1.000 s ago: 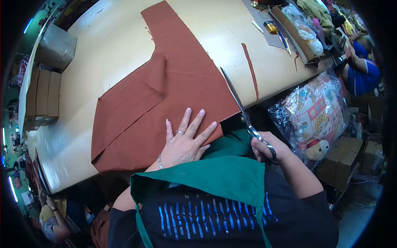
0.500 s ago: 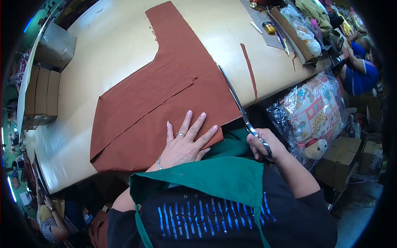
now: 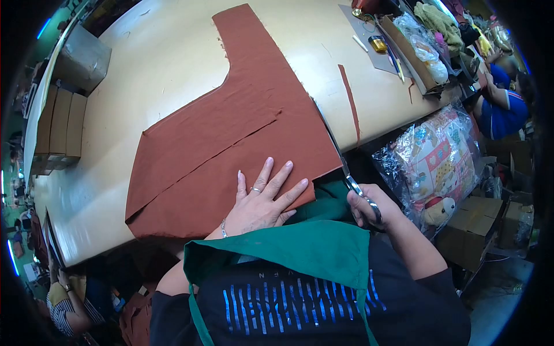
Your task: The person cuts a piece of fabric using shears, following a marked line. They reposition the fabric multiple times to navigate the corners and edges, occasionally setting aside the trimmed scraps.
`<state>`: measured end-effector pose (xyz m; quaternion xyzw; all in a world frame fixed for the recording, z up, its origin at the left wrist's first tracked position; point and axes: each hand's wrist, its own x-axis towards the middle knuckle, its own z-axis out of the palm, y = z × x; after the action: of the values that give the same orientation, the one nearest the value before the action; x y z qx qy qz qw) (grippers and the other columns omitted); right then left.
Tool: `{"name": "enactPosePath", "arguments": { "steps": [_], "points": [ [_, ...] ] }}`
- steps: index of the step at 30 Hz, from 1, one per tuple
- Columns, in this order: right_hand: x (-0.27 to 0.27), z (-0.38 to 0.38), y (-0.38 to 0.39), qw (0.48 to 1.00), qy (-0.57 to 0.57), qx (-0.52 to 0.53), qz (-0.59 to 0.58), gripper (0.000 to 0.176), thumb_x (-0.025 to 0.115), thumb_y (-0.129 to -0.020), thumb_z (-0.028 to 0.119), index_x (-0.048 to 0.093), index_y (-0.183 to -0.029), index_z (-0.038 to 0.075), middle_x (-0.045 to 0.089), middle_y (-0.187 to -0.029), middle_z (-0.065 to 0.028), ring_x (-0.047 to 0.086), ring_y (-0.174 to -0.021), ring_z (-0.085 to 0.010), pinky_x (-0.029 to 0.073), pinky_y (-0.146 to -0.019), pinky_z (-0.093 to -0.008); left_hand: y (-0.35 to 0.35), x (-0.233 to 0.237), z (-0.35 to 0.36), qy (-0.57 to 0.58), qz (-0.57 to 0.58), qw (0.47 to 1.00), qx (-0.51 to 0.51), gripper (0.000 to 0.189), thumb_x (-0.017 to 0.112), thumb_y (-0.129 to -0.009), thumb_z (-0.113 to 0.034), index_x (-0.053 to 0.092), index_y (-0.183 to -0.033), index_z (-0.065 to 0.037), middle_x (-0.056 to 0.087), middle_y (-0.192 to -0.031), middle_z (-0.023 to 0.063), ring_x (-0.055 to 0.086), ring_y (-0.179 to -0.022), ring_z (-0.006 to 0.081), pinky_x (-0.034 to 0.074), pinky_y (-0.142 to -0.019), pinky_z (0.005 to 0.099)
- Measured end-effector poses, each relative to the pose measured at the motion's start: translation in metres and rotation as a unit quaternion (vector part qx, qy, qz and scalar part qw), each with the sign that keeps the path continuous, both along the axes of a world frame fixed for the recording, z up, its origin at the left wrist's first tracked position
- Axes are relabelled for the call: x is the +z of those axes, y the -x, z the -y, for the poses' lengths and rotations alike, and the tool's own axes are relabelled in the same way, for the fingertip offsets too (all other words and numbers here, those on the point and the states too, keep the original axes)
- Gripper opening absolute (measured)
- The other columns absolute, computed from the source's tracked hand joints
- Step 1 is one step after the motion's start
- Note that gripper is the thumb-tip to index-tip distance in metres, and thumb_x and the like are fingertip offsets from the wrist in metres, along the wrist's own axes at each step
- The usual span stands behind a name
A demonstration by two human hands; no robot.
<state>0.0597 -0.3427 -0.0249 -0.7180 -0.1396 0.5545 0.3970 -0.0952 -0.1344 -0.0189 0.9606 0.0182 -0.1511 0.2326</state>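
Observation:
A rust-brown piece of fabric (image 3: 231,132) lies flat on the table, with a wide body, a narrow strip reaching toward the far side and a slanted slit or fold line across it. My left hand (image 3: 266,199) rests on its near part, fingers spread, a ring and a bracelet on it. In my right hand (image 3: 374,206) is a pair of scissors (image 3: 348,176), my fingers through the handles. Its blades lie along the right edge of the fabric, pointing away from me; whether they are parted is hard to see.
A narrow brown scrap (image 3: 349,104) lies on the pale table (image 3: 173,63). Pens, a small yellow-topped item (image 3: 378,44) and a cardboard tray (image 3: 411,55) sit at the far right. Beside the table is a plastic-wrapped patterned bundle (image 3: 433,161). Boxes (image 3: 60,124) stand left; other people sit on both sides.
The view has shifted slightly, so the table and things on it appear a little lower and to the right. Both hands keep nearly the same pose, the scissors still at the fabric's edge.

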Motion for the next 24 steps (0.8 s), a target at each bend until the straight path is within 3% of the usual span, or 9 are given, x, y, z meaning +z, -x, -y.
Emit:
{"name": "enactPosePath", "arguments": {
  "steps": [6,18,21,24],
  "points": [
    [0.003,-0.026,-0.011,0.999,-0.023,-0.011,-0.023,0.065,0.048,-0.07,0.072,0.046,-0.069,0.007,0.045,-0.054,-0.0005,0.05,-0.047,-0.0089,0.039,-0.044,-0.0215,0.006,-0.006,0.0,-0.009,0.013,0.999,-0.034,0.055,0.047,-0.086,-0.039,0.026,-0.136,-0.03,0.011,-0.145,0.0052,0.002,-0.134,0.0315,0.01,-0.094,0.0698],
    [0.001,-0.021,-0.004,1.0,-0.014,-0.025,0.006,0.069,0.049,-0.067,0.073,0.048,-0.071,0.004,0.046,-0.054,-0.0013,0.048,-0.044,-0.0085,0.038,-0.042,-0.0207,0.008,-0.004,-0.001,0.015,0.003,0.999,-0.031,0.056,0.05,-0.085,-0.036,0.027,-0.136,-0.028,0.009,-0.145,0.0046,0.001,-0.134,0.0305,0.006,-0.097,0.0686],
    [0.006,-0.022,-0.001,0.999,-0.007,-0.011,0.032,0.056,0.043,-0.08,0.063,0.045,-0.069,0.008,0.046,-0.052,-0.0016,0.048,-0.045,-0.0102,0.034,-0.042,-0.0211,0.009,-0.004,-0.001,0.017,0.003,0.999,-0.031,0.056,0.049,-0.085,-0.036,0.027,-0.136,-0.028,0.009,-0.145,0.0046,0.0,-0.134,0.0304,0.006,-0.097,0.0684],
    [0.005,-0.018,-0.005,1.0,-0.01,-0.004,0.008,0.069,0.049,-0.067,0.073,0.048,-0.073,0.004,0.046,-0.055,-0.0008,0.049,-0.047,-0.0083,0.04,-0.045,-0.021,0.009,-0.004,0.0,0.02,0.002,0.999,-0.031,0.055,0.049,-0.086,-0.036,0.027,-0.136,-0.028,0.009,-0.145,0.0047,0.0,-0.134,0.0303,0.005,-0.097,0.0682]
  ]
}}
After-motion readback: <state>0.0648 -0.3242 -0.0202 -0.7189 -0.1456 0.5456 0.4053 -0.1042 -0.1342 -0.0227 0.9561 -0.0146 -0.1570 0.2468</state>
